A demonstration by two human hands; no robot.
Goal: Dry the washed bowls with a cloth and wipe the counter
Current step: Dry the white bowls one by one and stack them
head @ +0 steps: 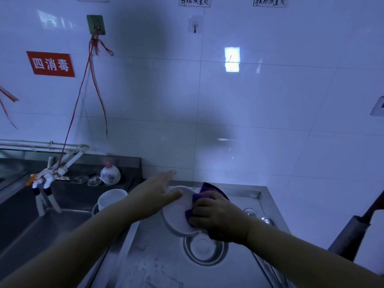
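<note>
A white bowl (176, 213) is held tilted above the steel counter (158, 256). My left hand (153, 194) holds it by the far left rim, thumb on the near face and fingers stretched behind it. My right hand (216, 215) grips a purple cloth (201, 196) and presses it against the bowl's right side. Beneath the bowl, a steel bowl (204, 248) sits upright on the counter. Another white bowl (111, 197) stands to the left by the sink edge.
A dark sink (41, 221) with a white faucet (49, 175) lies on the left. A soap bottle (110, 173) and glass lids (94, 180) stand at the sink's back. A ladle (267, 220) lies at the right; a dark handle (353, 231) leans at the far right.
</note>
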